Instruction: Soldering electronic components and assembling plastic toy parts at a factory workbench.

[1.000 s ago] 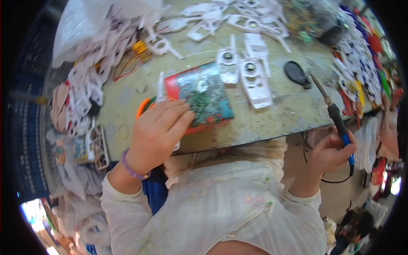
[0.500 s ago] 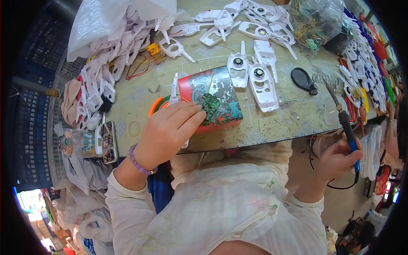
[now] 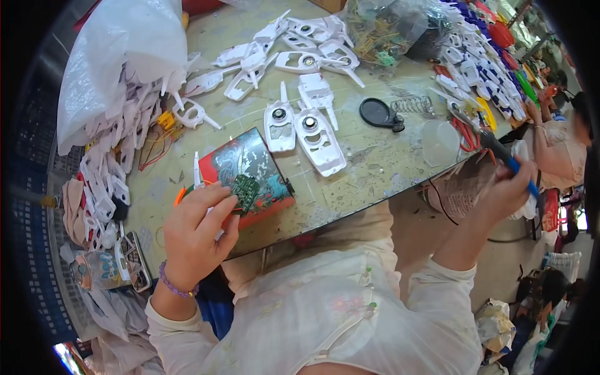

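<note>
My left hand (image 3: 199,228), with a purple bead bracelet at the wrist, has its fingertips closed on the edge of a small green circuit board (image 3: 247,192). The board rests on a red and black box (image 3: 262,169) near the table's front edge. Beside those fingers show a strip of white plastic (image 3: 197,170) and a bit of orange; the rest is hidden under the hand. Out at the right, my right hand (image 3: 509,190) grips a soldering iron (image 3: 495,147) by its blue and black handle. Its metal tip points up and left, beside red-handled pliers (image 3: 465,134).
White plastic housings (image 3: 320,147) lie behind the box, several with round speakers. A coil spring holder (image 3: 412,105) with a black round dish (image 3: 377,111) and a translucent tub (image 3: 440,142) stand right. Housings heap under a plastic bag (image 3: 125,62) at left. Another person (image 3: 562,147) sits far right.
The view has turned right, so the table's things appear shifted left. My right hand has tilted the soldering iron further over to the left. My left hand stays at the circuit board.
</note>
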The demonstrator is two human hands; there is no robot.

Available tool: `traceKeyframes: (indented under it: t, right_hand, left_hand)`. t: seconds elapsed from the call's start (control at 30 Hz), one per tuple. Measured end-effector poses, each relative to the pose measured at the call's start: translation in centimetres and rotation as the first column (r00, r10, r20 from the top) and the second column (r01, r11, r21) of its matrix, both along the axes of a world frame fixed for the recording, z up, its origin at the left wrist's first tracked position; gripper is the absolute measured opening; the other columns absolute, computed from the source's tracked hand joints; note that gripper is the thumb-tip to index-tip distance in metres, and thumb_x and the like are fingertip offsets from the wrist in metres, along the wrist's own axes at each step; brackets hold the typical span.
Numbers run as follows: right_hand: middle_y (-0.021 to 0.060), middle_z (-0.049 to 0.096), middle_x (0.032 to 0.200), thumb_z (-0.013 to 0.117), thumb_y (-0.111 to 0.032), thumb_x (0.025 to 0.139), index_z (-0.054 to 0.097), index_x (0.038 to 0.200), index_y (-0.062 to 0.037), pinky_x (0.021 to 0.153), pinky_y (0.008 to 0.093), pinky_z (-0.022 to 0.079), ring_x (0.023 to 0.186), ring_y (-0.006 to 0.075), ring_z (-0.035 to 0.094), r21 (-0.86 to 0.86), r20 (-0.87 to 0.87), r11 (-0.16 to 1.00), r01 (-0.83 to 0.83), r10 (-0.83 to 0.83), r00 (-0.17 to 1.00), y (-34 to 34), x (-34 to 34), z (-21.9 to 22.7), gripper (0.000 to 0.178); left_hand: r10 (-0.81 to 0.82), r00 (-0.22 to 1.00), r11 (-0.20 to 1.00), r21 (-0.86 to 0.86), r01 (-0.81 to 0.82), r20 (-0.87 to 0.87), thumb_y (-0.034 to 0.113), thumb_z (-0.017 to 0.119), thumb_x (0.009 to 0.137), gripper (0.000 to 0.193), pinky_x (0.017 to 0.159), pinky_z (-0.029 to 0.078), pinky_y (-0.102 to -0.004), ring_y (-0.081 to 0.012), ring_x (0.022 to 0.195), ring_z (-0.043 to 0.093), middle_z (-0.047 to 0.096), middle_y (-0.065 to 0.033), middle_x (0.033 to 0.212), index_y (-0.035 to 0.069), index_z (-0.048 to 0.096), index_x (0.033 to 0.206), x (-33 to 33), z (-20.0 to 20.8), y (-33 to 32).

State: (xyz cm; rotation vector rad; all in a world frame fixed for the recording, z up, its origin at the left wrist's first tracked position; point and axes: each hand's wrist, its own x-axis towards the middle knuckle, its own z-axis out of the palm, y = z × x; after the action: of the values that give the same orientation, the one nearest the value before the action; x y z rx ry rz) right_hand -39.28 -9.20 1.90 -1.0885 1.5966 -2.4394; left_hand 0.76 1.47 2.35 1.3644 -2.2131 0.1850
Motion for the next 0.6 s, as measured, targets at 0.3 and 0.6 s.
traceKeyframes:
  t: [0.3, 0.6]
  right_hand:
    - [-0.0024, 0.045, 0.054, 0.052, -0.034, 0.091, 0.059, 0.079, -0.0029, 0.045, 0.0211, 0.03, 0.049, 0.0047, 0.041, 0.444, -0.126, 0.768, -0.463, 0.564, 0.816, -8.4, 1.8, -0.9, 0.034]
    - [0.0016, 0.054, 0.081, 0.058, -0.012, 0.089, 0.046, 0.111, -0.0013, 0.055, 0.0185, 0.037, 0.069, 0.0054, 0.05, 0.135, 0.166, 0.819, -0.558, 0.536, 0.828, -2.9, 8.0, -9.3, 0.027]
  left_hand:
    - [0.35, 0.932, 0.933, 0.124, -0.337, -0.096, 0.027, 0.074, 0.07, 0.046, 0.077, 0.046, -0.0388, -0.0305, 0.087, 0.057, 0.06, -0.013, 0.097, 0.002, 0.06, 0.105, -2.8, -0.8, -0.5]
    - [0.33, 0.881, 0.94, 0.037, -0.338, -0.34, 0.012, 0.072, 0.066, 0.047, 0.067, 0.048, -0.0348, -0.0276, 0.074, 0.057, 0.062, -0.0123, 0.09, 0.003, 0.059, 0.111, -2.1, -1.3, -0.2]
